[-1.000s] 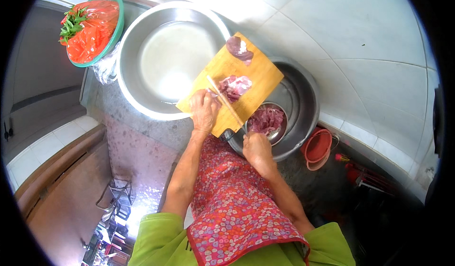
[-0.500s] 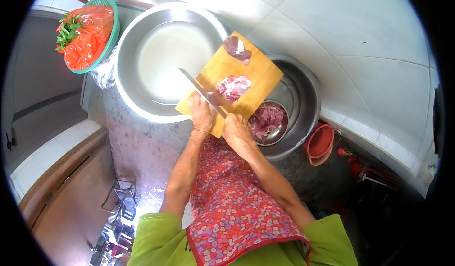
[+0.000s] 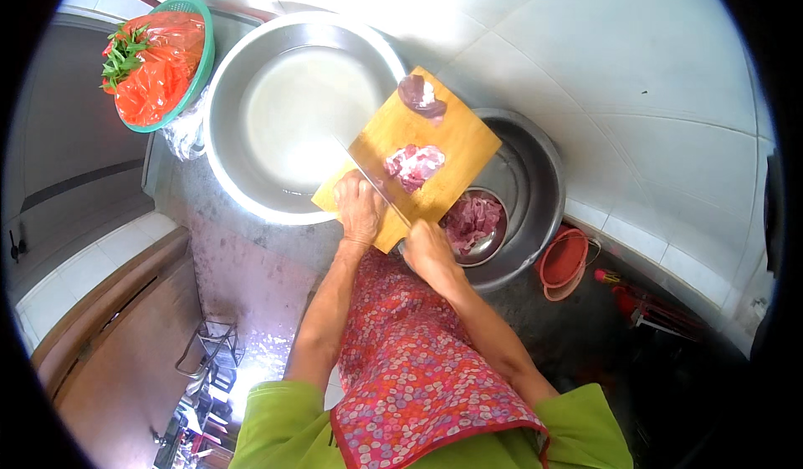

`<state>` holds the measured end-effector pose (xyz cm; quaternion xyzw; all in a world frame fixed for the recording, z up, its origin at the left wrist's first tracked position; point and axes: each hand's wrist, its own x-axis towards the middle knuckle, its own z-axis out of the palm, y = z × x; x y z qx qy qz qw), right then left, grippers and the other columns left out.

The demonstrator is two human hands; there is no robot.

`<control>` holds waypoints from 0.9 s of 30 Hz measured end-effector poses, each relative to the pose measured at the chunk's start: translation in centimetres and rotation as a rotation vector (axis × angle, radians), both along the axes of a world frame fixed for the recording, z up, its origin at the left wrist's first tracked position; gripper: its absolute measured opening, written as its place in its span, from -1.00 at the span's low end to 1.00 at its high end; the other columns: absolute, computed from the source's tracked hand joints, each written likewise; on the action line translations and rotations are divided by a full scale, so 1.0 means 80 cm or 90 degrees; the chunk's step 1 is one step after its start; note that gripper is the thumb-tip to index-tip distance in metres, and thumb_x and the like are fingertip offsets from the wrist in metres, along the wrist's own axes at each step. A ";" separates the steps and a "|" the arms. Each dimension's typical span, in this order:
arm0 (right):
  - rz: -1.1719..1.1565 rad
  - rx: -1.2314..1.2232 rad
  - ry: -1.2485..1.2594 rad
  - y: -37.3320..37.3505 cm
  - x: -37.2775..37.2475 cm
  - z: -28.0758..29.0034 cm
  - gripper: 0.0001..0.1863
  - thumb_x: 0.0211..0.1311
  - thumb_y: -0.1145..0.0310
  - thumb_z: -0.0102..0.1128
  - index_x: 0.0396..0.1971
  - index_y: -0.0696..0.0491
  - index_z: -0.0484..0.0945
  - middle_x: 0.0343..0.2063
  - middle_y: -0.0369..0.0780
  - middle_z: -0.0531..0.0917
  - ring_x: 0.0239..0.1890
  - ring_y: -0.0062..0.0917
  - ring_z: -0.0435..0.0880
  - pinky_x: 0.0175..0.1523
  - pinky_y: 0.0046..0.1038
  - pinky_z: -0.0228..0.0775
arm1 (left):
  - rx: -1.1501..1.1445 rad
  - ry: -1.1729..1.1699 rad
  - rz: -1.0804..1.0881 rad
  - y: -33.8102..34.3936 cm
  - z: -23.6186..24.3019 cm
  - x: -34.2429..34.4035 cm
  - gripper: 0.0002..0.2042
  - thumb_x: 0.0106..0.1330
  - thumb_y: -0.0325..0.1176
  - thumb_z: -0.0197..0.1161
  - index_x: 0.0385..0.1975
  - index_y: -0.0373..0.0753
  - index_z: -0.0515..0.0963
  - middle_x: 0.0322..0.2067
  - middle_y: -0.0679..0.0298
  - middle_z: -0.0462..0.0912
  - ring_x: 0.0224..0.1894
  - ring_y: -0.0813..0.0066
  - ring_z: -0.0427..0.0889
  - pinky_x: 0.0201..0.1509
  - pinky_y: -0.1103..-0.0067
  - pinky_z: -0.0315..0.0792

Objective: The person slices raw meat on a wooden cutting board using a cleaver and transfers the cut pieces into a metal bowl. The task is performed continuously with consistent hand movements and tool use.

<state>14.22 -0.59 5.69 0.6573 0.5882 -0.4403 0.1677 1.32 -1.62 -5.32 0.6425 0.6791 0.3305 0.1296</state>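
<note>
The cutting looks well under way, though not finished. A heap of cut meat (image 3: 471,222) lies in the small metal bowl (image 3: 505,226), which sits inside the dark grey basin (image 3: 545,168); by its look, that share is done. Two pieces appear to be left on the wooden cutting board (image 3: 464,143): a pink piece of meat with white fat (image 3: 414,165) near the middle, and a darker red piece (image 3: 421,99) by the far corner. Both lie apart from the hands, the pink one just beyond the blade.

The right hand (image 3: 431,247) has its grip closed round the handle of the knife (image 3: 381,189), whose thin blade slants away to the left across the board, edge-on to the view. The left hand (image 3: 360,206) rests at the board's near left part, just beside the blade, fingers bent and close together. Whether its grip pinches a slice or only presses on the wood, I cannot tell; the hand covers that spot.

The board lies across the two basins, its left part over the rim of the large bright metal basin (image 3: 227,122), which holds cloudy liquid, and its right part over the dark one.
</note>
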 end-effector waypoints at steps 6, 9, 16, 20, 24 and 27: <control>-0.006 0.040 0.004 -0.001 -0.019 -0.004 -0.85 -0.06 0.51 0.19 -0.42 0.22 0.57 -0.39 0.09 0.61 -0.24 -0.01 0.60 -0.11 -0.13 0.44 | -0.004 -0.024 0.002 -0.004 -0.005 0.007 -0.74 -0.02 -0.45 0.17 -0.29 -0.26 0.39 -0.26 0.07 0.38 -0.21 0.09 0.36 -0.13 0.28 0.19; -0.012 0.073 0.013 0.015 -0.038 -0.015 -0.84 -0.02 0.48 0.16 -0.42 0.22 0.58 -0.38 0.10 0.61 -0.22 -0.02 0.60 -0.12 -0.14 0.44 | 0.005 0.003 -0.001 0.001 -0.004 0.001 -0.73 -0.02 -0.46 0.17 -0.27 -0.26 0.39 -0.24 0.08 0.40 -0.19 0.10 0.38 -0.11 0.29 0.20; -0.048 0.094 -0.013 -0.039 0.050 -0.001 -0.81 0.07 0.40 0.10 -0.46 0.23 0.58 -0.51 0.11 0.59 -0.38 -0.02 0.61 -0.22 -0.13 0.42 | 0.016 0.030 0.093 -0.004 0.011 0.005 -0.74 0.15 -0.45 0.15 -0.15 -0.27 0.38 -0.12 0.07 0.38 -0.04 0.09 0.35 0.01 0.24 0.17; -0.027 0.108 0.020 -0.040 0.049 0.019 -0.82 0.08 0.38 0.08 -0.50 0.20 0.56 -0.49 0.12 0.58 -0.35 -0.02 0.59 -0.19 -0.09 0.38 | 0.006 0.023 0.074 -0.011 -0.006 0.004 -0.68 0.08 -0.46 0.17 -0.14 -0.29 0.37 -0.13 0.07 0.37 -0.05 0.08 0.34 0.01 0.22 0.16; -0.030 0.025 -0.020 -0.056 0.029 0.032 -0.83 0.07 0.39 0.06 -0.45 0.20 0.53 -0.43 0.12 0.58 -0.26 0.01 0.57 -0.12 -0.05 0.35 | -0.025 0.061 0.069 -0.011 -0.006 0.008 -0.68 0.03 -0.48 0.17 -0.16 -0.31 0.37 -0.15 0.07 0.37 -0.05 0.08 0.33 0.00 0.24 0.16; -0.046 -0.019 -0.001 -0.062 0.023 0.029 -0.82 0.08 0.39 0.05 -0.40 0.21 0.50 -0.37 0.11 0.57 -0.21 0.05 0.54 -0.09 -0.03 0.33 | -0.030 0.061 0.065 -0.010 -0.001 0.007 -0.68 0.00 -0.50 0.15 -0.18 -0.32 0.38 -0.16 0.07 0.37 -0.08 0.06 0.32 0.00 0.21 0.17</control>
